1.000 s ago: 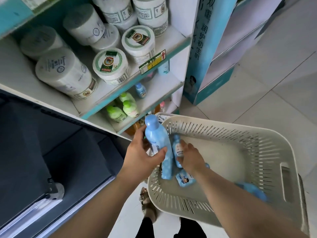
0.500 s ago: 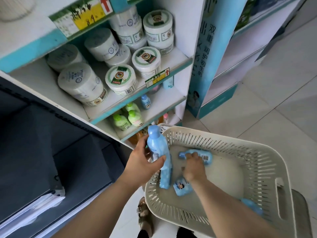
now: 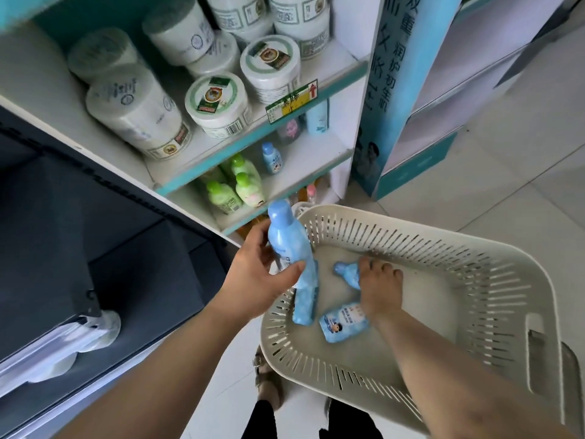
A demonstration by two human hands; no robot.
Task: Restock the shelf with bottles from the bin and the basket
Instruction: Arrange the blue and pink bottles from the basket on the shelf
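The tall pale-blue plastic bottle [image 3: 289, 248] stands nearly upright inside the left wall of the cream slotted plastic basket [image 3: 474, 264], its cap pointing far and up toward the white teal-edged shelf [image 3: 285, 172]. My left hand [image 3: 259, 274] wraps its middle, I reckon ready to lift it there. My right hand [image 3: 378, 286] curls over 1 small blue bottle [image 3: 346, 272] on the basket floor, cap pointing left.

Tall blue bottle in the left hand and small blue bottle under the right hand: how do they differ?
Size: the tall bottle is far longer than the small bottle. Pose: the tall bottle stands nearly upright, cap above the basket rim; the small bottle lies on its side on the basket floor. Hold: the left hand grips the tall bottle's middle; the right hand closes over the small bottle from above. Both are pale blue.
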